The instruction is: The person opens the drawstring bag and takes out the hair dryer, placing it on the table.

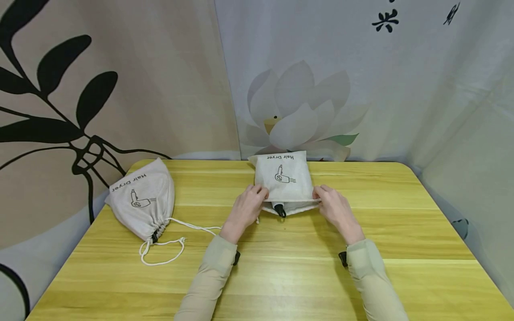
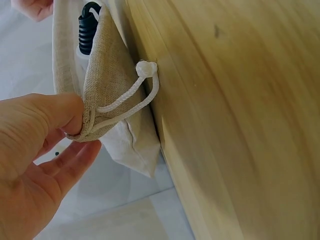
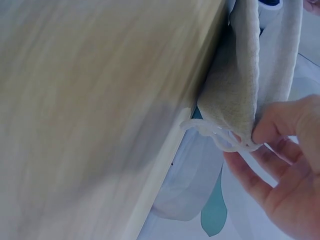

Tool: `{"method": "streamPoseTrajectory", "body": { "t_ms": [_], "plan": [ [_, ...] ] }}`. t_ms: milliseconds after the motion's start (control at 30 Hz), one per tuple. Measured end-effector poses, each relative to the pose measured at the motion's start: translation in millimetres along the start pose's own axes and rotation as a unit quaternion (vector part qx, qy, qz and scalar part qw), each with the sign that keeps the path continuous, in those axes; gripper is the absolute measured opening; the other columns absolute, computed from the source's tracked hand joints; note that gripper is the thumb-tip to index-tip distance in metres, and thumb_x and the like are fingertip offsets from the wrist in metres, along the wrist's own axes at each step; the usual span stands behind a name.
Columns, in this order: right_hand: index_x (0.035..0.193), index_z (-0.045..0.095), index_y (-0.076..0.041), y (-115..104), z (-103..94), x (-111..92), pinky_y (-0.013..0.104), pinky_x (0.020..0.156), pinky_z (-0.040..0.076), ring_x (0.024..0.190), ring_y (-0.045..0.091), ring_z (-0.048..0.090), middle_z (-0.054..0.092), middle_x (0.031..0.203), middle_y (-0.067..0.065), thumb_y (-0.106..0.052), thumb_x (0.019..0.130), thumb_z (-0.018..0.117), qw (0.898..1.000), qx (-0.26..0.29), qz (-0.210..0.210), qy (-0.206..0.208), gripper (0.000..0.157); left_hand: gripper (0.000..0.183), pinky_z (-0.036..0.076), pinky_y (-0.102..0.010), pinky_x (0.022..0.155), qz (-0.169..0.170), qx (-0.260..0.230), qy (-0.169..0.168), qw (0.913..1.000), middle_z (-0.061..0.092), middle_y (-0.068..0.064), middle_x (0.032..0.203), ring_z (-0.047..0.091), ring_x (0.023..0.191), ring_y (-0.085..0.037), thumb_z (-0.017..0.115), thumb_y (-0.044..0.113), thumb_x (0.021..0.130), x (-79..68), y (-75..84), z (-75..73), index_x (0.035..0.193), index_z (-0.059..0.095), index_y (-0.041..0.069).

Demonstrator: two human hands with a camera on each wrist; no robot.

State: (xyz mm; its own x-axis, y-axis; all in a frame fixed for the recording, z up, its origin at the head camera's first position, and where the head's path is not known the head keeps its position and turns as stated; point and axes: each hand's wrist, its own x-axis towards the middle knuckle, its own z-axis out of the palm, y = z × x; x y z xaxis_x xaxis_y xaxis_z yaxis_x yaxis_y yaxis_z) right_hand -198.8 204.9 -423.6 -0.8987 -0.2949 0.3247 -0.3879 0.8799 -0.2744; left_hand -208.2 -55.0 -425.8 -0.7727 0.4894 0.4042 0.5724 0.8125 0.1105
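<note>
A white cloth drawstring bag (image 1: 287,178) printed "Hair Dryer" lies near the table's far edge, its mouth toward me. My left hand (image 1: 248,206) pinches the left corner of the mouth, and my right hand (image 1: 334,208) pinches the right corner. Between them the mouth gapes, and the black ribbed cord end (image 1: 280,209) of a white hair dryer pokes out; the rest of the dryer is hidden inside. In the left wrist view a knotted white drawstring (image 2: 146,70) hangs from the pinched corner. Another drawstring (image 3: 212,132) loops below my right fingers.
A second bag (image 1: 143,200) with the same print lies on the left of the wooden table (image 1: 289,276), its neck gathered and something black showing there. Its white cords (image 1: 162,263) trail over the tabletop. A printed curtain (image 1: 180,89) hangs behind the far edge.
</note>
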Motion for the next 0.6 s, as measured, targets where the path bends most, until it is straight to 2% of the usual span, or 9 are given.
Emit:
{"method": "streamPoseTrajectory", "body": {
  "t_ms": [333, 600],
  "plan": [
    [0.085, 0.059, -0.006, -2.8, -1.5, -0.9, 0.031, 0.052, 0.047, 0.065, 0.021, 0.056, 0.061, 0.083, 0.007, 0.018, 0.068, 0.055, 1.000, -0.010, -0.013, 0.009, 0.030, 0.030, 0.054, -0.028, 0.069, 0.003, -0.002, -0.006, 1.0000, 0.064, -0.005, 0.097, 0.059, 0.086, -0.020, 0.074, 0.000, 0.074, 0.5, 0.1, -3.8, 0.102, 0.068, 0.009],
    [0.088, 0.061, -0.008, -6.4, -1.8, -3.3, 0.032, 0.053, 0.049, 0.068, 0.020, 0.059, 0.062, 0.084, 0.005, 0.012, 0.069, 0.058, 1.000, -0.023, -0.017, -0.002, 0.028, 0.022, 0.055, -0.028, 0.069, 0.005, -0.014, -0.016, 0.9998, 0.064, -0.004, 0.097, 0.060, 0.087, -0.020, 0.070, 0.001, 0.078, 0.1, -0.4, -5.7, 0.098, 0.070, 0.010]
  ]
}}
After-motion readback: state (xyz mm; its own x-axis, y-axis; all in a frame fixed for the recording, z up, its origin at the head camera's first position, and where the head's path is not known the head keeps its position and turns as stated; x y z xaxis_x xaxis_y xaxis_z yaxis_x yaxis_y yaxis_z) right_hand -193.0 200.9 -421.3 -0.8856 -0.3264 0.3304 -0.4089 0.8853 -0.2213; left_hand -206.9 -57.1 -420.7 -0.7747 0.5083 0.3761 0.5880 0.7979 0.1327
